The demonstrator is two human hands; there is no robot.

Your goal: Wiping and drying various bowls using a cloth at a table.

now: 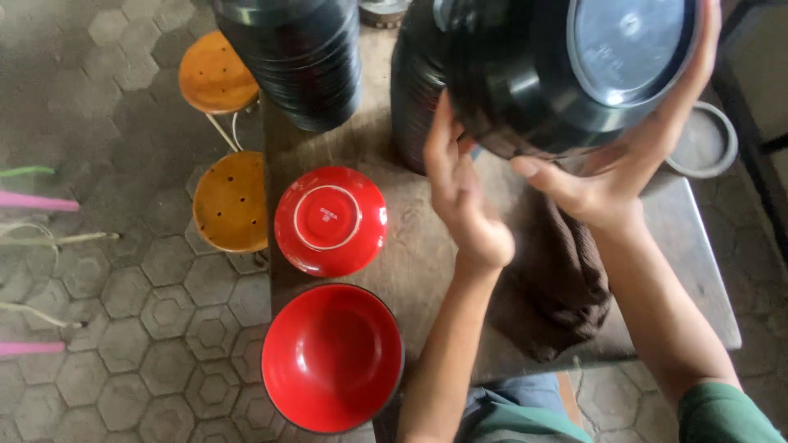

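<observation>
Although the top edge cuts off both stacks of black bowls, the left stack [300, 57] and the one behind the hands [419, 90] clearly stand on the far part of the bench [706, 279]. Off its left edge, two orange stools [230, 201] sit on the hexagon-tiled floor [107, 328]. On the bench's left side an upturned red bowl [330, 220] shows its foot ring, and nearer, an open red bowl [332, 357] overhangs the near edge; bare wood lies between them and the arms. The left hand [464, 205] has its fingers straightened against the side of a tilted black bowl [566, 74] held above the bench, whose base faces the camera and whose mouth faces away, hidden. The right hand [632, 156] cups its far side, fingers curled over the rim. A brown cloth [562, 287] lies beneath, partly covered by the forearms. At the right, a grey round lid [704, 143] rests near the edge.
</observation>
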